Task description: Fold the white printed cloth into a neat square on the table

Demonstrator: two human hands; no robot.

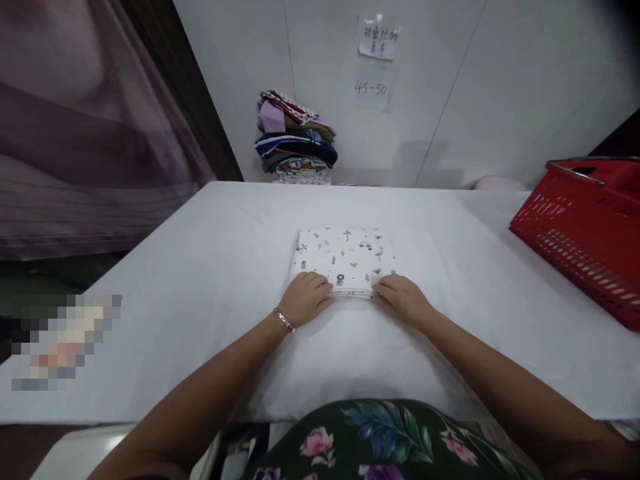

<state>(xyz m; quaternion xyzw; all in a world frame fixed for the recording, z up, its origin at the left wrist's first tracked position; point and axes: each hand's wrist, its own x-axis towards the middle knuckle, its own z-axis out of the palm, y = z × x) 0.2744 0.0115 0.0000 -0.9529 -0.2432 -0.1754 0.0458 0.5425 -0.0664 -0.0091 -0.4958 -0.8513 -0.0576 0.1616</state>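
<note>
A folded white cloth (pixel 345 257) with small printed figures lies flat in the middle of the white table (pixel 210 267). My left hand (pixel 305 299), with a thin bracelet at the wrist, has its fingers curled over the cloth's near left corner. At the near right corner my right hand (pixel 404 299) grips the edge in the same way. Both hands pinch the cloth's near edge against the table.
A red plastic basket (pixel 580 227) stands at the table's right edge. A stack of folded coloured cloths (pixel 295 137) rests against the white wall beyond the table's far edge. Paper notes (pixel 377 40) hang on the wall. A dark curtain fills the left.
</note>
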